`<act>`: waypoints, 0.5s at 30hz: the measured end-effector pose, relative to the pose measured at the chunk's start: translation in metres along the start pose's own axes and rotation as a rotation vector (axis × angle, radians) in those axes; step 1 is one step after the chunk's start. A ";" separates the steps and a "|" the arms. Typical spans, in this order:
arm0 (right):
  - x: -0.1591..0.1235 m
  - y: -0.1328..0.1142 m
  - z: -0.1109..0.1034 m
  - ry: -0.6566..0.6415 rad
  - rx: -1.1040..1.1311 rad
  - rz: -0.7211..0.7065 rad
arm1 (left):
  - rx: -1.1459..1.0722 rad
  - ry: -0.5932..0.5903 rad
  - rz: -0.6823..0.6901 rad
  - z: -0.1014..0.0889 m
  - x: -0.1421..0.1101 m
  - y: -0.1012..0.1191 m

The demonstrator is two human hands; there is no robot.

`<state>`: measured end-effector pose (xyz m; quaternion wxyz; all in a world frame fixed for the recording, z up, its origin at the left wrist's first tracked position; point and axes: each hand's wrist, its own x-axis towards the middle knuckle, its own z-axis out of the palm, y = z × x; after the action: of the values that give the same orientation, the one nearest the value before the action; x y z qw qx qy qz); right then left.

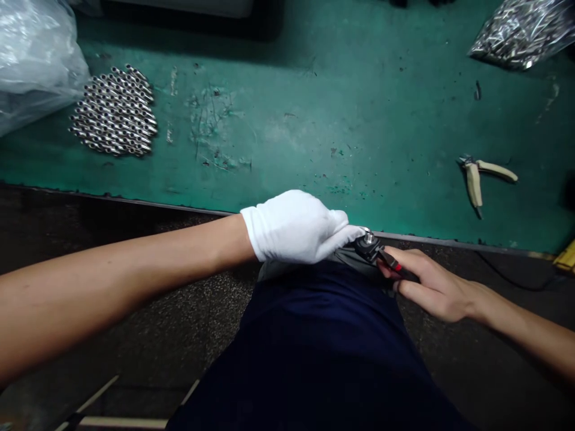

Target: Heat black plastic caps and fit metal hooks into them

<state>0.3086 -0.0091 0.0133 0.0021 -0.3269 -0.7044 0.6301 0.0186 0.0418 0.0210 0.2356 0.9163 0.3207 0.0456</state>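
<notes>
My left hand (pixel 299 226) wears a white glove and is closed around a small shiny metal piece (pixel 368 237) at its fingertips, just below the front edge of the green workbench (pixel 314 120). My bare right hand (pixel 429 282) grips the red and black handles of a pair of pliers (pixel 381 254). The pliers' black head sits against the metal piece. Both hands meet over my lap, in front of my dark blue clothing.
A neat stack of several short metal tubes (pixel 114 112) lies at the bench's back left, beside a clear plastic bag (pixel 33 57). Another bag of metal parts (pixel 523 30) is at the back right. Beige-handled cutters (pixel 478 176) lie at the right.
</notes>
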 end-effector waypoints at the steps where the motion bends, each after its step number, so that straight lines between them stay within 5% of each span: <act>1: 0.000 0.001 0.002 -0.011 0.031 -0.004 | -0.007 -0.001 0.003 0.000 -0.001 0.001; 15: -0.004 -0.007 -0.003 -0.126 0.182 0.093 | -0.122 -0.070 -0.023 -0.009 -0.004 0.005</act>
<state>0.3099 -0.0083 0.0221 -0.0419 -0.3176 -0.6272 0.7100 0.0157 0.0393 0.0314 0.3026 0.8975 0.3194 0.0305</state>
